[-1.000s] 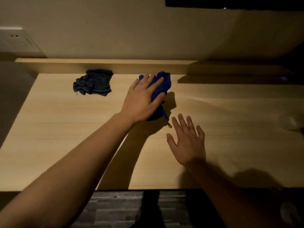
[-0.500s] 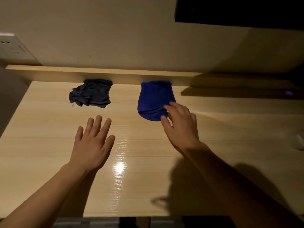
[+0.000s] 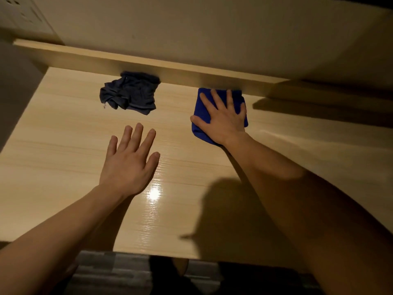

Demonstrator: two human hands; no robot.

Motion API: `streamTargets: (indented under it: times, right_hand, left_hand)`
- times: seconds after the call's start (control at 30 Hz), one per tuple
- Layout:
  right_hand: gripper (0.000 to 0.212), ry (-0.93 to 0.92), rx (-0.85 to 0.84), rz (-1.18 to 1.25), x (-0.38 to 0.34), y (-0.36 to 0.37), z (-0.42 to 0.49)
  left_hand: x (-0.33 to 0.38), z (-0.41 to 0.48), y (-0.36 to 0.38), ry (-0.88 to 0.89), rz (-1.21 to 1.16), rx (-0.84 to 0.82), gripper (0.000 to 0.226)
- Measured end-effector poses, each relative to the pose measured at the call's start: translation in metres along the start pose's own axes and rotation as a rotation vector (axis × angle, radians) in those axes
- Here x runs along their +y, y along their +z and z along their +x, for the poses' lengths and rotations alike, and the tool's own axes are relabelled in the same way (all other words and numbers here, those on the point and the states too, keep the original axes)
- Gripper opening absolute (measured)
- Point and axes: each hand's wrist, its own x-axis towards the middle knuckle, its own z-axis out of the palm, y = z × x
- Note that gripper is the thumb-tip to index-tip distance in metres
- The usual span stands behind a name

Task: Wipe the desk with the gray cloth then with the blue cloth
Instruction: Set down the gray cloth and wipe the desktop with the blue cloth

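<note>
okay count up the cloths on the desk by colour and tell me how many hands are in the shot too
Gray cloth: 1, crumpled, lying free
Blue cloth: 1, under the right hand
Hands: 2, the left hand flat and open over the desk
Total: 2 cloths, 2 hands

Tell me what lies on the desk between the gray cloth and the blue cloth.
Nothing: the head view shows bare wood between the gray cloth and the blue cloth, which lies under the right hand.
</note>
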Motion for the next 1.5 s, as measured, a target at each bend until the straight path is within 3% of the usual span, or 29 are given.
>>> streamTargets:
  times: [0.93,1.17,1.4,1.5]
  right_hand:
    - [0.078,-0.102,0.052,0.063,-0.039,0.061,-0.256]
    - [0.064,-0.189,0.061,0.115,-0.042,0.062,-0.288]
    - [0.038,-0.4,0.358,0.305,-0.023,0.067,-0.313]
    - [0.038,-0.325,0.386,0.451,-0.014,0.054,-0.299]
  left_hand:
    - [0.002,0.005,-0.008,0.023,0.01,-0.04,0.073]
    - [0.082,0.005,-0.009,0.079,-0.135,0.015,0.076]
    - [0.121,0.004,0.018,0.105,-0.07,-0.008,0.074]
    - [0.121,0.004,0.023,0.093,-0.07,0.014,0.074]
